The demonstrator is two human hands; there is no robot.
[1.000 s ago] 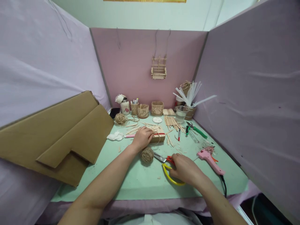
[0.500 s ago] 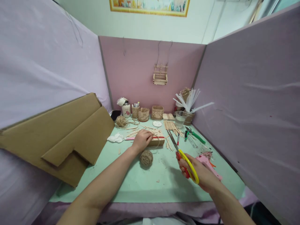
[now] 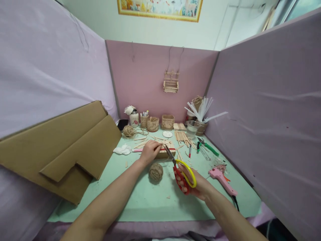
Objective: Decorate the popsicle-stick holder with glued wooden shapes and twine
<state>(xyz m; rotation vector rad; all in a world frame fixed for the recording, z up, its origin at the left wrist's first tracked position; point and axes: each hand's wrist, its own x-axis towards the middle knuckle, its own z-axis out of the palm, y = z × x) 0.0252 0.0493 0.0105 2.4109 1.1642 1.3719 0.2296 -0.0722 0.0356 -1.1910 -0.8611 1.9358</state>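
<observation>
Scissors (image 3: 174, 161) with one yellow and one red handle are in your right hand (image 3: 198, 185), raised over the near part of the green mat (image 3: 142, 207), their blades slanting away and to your left. Your right fingers are wrapped around the handles; whether the blades are slightly parted you cannot tell from here. The tips reach just beside the fingertips of your left hand (image 3: 149, 152), which lies at the left end of a small box (image 3: 162, 155) marked with a red strip. Your left thumb and fingers are pinched together on a bit of twine (image 3: 162, 144) at the top of that box. You have a ball of twine (image 3: 155, 172) on the mat near your left wrist. To your right lie a pink glue gun (image 3: 222, 180) and green-handled pliers (image 3: 212, 149); beyond the box, wooden sticks (image 3: 185, 138) are spread out.
</observation>
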